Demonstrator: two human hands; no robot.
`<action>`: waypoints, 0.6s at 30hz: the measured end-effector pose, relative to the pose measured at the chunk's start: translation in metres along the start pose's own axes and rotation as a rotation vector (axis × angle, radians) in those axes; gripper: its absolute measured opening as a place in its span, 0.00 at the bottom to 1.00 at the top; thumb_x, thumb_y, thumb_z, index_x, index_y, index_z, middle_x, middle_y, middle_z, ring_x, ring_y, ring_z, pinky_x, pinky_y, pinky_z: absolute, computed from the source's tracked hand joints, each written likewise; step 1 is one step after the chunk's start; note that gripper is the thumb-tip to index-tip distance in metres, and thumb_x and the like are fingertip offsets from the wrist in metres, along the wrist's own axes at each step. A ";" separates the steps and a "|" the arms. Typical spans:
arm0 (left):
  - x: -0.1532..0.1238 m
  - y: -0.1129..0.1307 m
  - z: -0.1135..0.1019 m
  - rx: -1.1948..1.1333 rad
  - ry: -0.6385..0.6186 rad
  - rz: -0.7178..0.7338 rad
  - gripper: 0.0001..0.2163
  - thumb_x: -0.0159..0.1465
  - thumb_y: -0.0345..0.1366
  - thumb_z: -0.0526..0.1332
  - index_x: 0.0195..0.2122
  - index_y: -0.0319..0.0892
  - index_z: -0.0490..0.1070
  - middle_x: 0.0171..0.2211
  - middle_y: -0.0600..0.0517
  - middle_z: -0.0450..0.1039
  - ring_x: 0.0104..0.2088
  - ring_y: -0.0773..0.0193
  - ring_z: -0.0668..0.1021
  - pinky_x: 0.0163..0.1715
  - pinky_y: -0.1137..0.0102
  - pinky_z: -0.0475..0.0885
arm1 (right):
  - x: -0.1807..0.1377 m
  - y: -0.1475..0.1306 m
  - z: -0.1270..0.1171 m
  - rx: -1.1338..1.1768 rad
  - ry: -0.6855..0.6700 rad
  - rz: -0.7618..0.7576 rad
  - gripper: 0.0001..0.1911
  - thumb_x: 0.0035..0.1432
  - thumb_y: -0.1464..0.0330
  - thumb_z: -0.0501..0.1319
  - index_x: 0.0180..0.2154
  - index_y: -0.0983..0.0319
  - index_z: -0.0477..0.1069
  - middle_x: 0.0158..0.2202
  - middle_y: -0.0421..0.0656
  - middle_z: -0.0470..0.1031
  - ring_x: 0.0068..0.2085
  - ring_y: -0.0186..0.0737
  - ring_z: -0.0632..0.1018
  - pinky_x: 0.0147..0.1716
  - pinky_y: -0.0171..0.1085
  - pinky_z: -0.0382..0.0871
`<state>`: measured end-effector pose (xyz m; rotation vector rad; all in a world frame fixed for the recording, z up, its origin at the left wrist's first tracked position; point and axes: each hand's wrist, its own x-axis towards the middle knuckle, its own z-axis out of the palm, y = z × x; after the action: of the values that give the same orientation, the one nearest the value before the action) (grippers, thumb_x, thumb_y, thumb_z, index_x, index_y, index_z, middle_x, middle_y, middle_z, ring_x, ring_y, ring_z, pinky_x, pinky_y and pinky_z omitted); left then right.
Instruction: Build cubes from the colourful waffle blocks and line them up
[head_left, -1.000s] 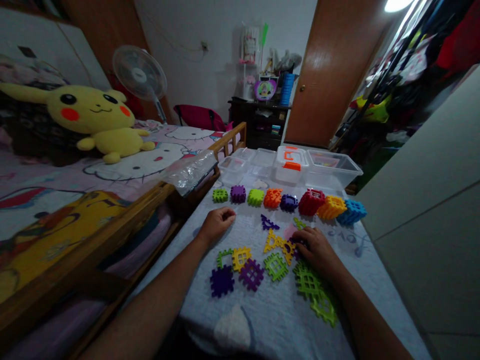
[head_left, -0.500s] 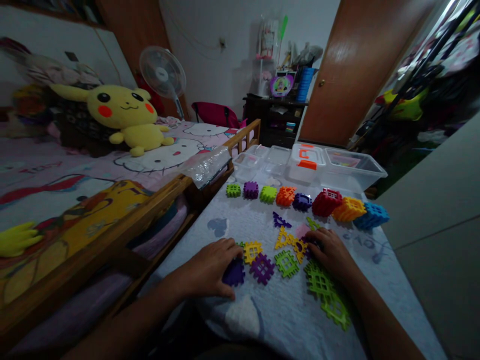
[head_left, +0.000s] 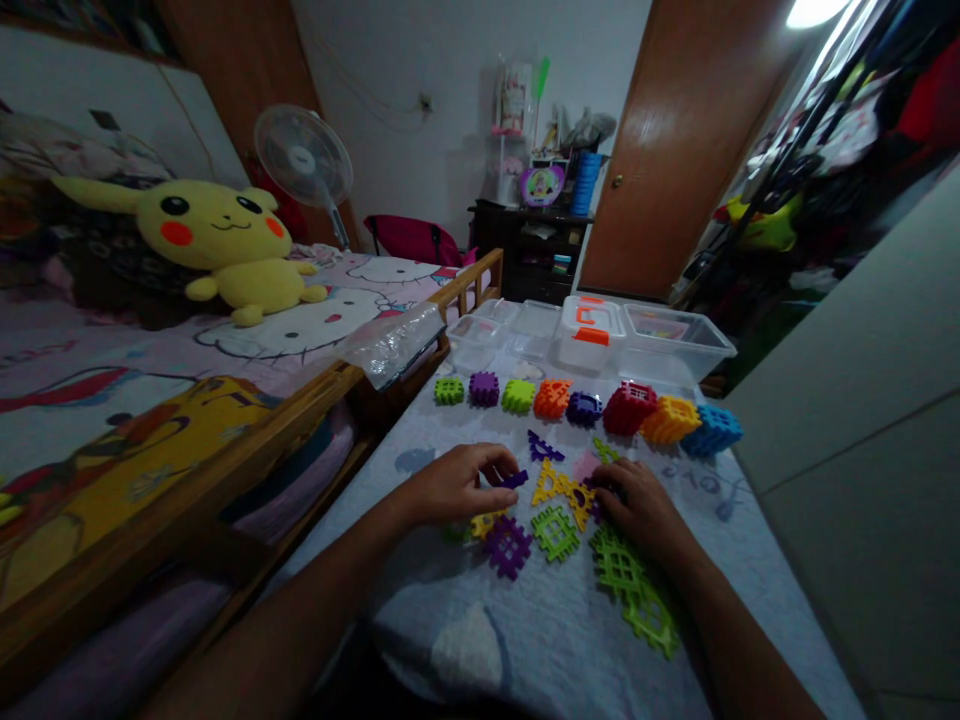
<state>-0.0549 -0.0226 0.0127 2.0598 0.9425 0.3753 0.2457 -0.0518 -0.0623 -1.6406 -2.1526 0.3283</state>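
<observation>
My left hand (head_left: 457,483) is lifted a little off the table and pinches a dark purple flat tile (head_left: 514,479) between thumb and fingers. Under it lie a yellow tile (head_left: 486,522) and a purple tile (head_left: 508,546). My right hand (head_left: 637,500) rests palm down on loose tiles, its fingers curled beside a yellow triangle piece (head_left: 559,488). A green square tile (head_left: 556,531) and large lime-green grid pieces (head_left: 634,592) lie nearby. A row of built cubes (head_left: 585,405) in green, purple, orange, red, yellow and blue stands further back.
The table wears a pale blue printed cloth (head_left: 555,640). Clear plastic boxes (head_left: 600,335) stand at its far end. A wooden bed rail (head_left: 247,450) runs along the left, with a yellow plush toy (head_left: 217,240) on the bed. A grey cabinet (head_left: 862,400) stands right.
My left hand came down onto the purple tile at the near left, took hold of it and has carried it up toward the middle. My right hand has stayed on the tiles.
</observation>
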 end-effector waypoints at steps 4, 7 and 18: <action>0.043 0.003 0.020 0.024 -0.099 0.082 0.12 0.66 0.39 0.52 0.39 0.43 0.74 0.35 0.53 0.76 0.35 0.63 0.75 0.36 0.72 0.68 | -0.001 -0.001 -0.001 0.009 0.010 -0.004 0.10 0.59 0.69 0.56 0.39 0.60 0.75 0.37 0.44 0.75 0.40 0.44 0.72 0.42 0.43 0.65; 0.064 -0.004 0.030 0.126 -0.074 0.109 0.10 0.63 0.36 0.56 0.44 0.44 0.72 0.39 0.52 0.76 0.38 0.62 0.76 0.38 0.71 0.69 | -0.001 0.002 0.001 0.024 0.031 -0.004 0.10 0.60 0.69 0.56 0.39 0.60 0.75 0.36 0.44 0.75 0.39 0.44 0.73 0.42 0.43 0.66; 0.075 -0.085 0.014 -0.003 0.378 -0.038 0.09 0.60 0.37 0.58 0.38 0.40 0.73 0.30 0.52 0.74 0.31 0.63 0.75 0.34 0.70 0.69 | 0.006 -0.026 -0.019 -0.023 -0.002 -0.058 0.11 0.60 0.67 0.58 0.43 0.60 0.74 0.42 0.48 0.74 0.44 0.46 0.72 0.45 0.45 0.67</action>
<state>-0.0378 0.0569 -0.0673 2.0014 1.1993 0.7633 0.2307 -0.0539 -0.0335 -1.5874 -2.2087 0.2884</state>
